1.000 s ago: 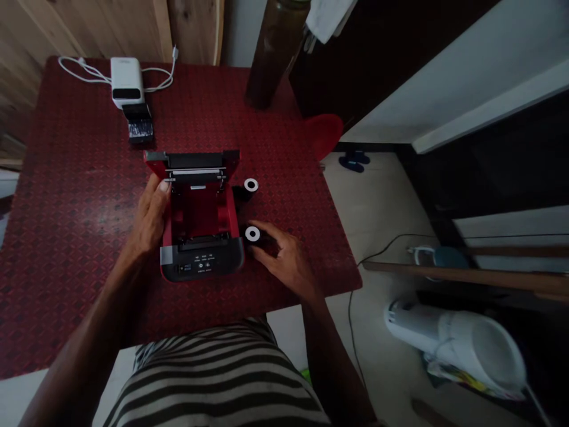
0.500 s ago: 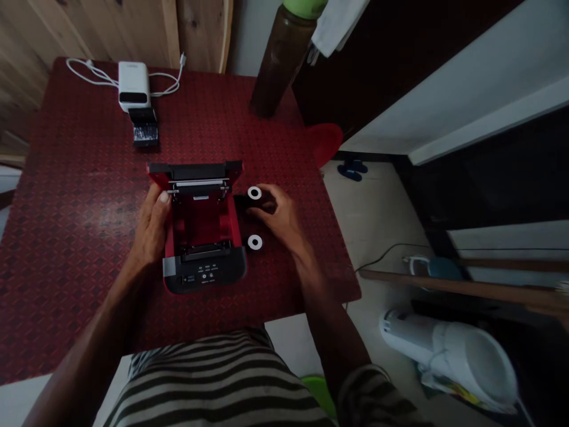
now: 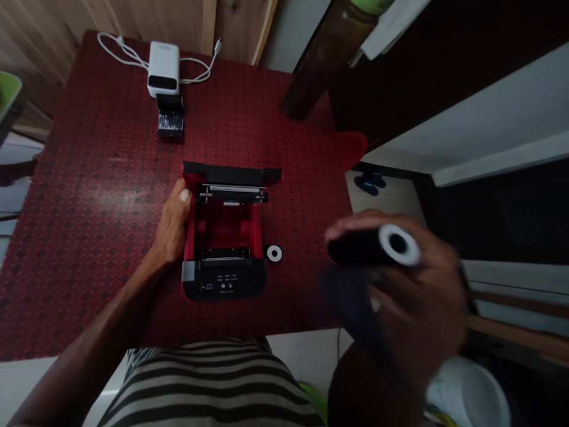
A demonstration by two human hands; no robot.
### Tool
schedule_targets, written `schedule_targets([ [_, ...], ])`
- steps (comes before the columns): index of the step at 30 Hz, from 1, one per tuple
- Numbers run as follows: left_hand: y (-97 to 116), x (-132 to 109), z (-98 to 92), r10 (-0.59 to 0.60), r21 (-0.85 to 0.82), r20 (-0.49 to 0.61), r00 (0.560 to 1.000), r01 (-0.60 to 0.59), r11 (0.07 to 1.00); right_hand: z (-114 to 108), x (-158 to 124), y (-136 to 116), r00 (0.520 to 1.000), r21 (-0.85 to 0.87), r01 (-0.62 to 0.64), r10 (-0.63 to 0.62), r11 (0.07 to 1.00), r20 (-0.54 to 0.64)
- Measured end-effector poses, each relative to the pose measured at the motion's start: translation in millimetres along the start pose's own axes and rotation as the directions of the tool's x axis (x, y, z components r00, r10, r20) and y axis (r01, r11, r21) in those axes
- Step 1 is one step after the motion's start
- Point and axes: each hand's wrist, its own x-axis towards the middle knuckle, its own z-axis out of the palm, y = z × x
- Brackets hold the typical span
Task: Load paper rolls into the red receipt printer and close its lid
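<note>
Our right hand [image 3: 422, 290] is closed around a black ribbon roll [image 3: 355, 246] with a white ring-shaped end, raised above the table's right edge; a dark strip [image 3: 351, 296], blurred, hangs below the roll. To its left we have a red and black label printer [image 3: 226, 237] on the table, its lid tilted up, its red compartment exposed and its button panel facing us. Our left hand [image 3: 171, 225] lies along the printer's left side, thumb near the lid hinge; its fingers are mostly hidden, so we cannot tell how firmly they grip. A second roll [image 3: 279, 255] with a white end sits just beside the printer's right front corner.

Farther back we see a white box-shaped device [image 3: 164, 62] with a white cable [image 3: 217, 47], and a shiny black piece [image 3: 170, 124] in front. A tall brown bottle [image 3: 333, 53] with a green cap stands at the back right of the red diamond-patterned table [image 3: 89, 225]. Beyond, dark slippers [image 3: 368, 182] lie on the floor.
</note>
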Motion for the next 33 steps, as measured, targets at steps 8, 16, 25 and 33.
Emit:
schedule_targets([
  [8, 3.9, 1.0, 1.5, -0.009, -0.017, -0.009, 1.000, 0.009, 1.000, 90.0, 23.9, -36.4, 0.875, -0.496, 0.384, -0.136, 0.779, 0.464],
  [16, -1.3, 1.2, 2.0, 0.004, -0.087, 0.019, 1.000, -0.002, 0.996, 133.5, 47.7, -37.9, 0.852, -0.700, 0.320, 0.128, 0.639, 0.507],
  [25, -0.1, 1.6, 2.4, 0.034, -0.097, 0.010, 0.999, -0.033, 0.995, 134.8, 39.1, -46.9, 0.844, -0.712, 0.386, 0.087, 0.587, 0.529],
  [33, 3.4, 1.4, 4.6, 0.024, -0.090, -0.048, 0.999, -0.028, 0.996, 143.5, 48.2, -49.4, 0.811, -0.759, 0.404, 0.184, 0.510, 0.555],
])
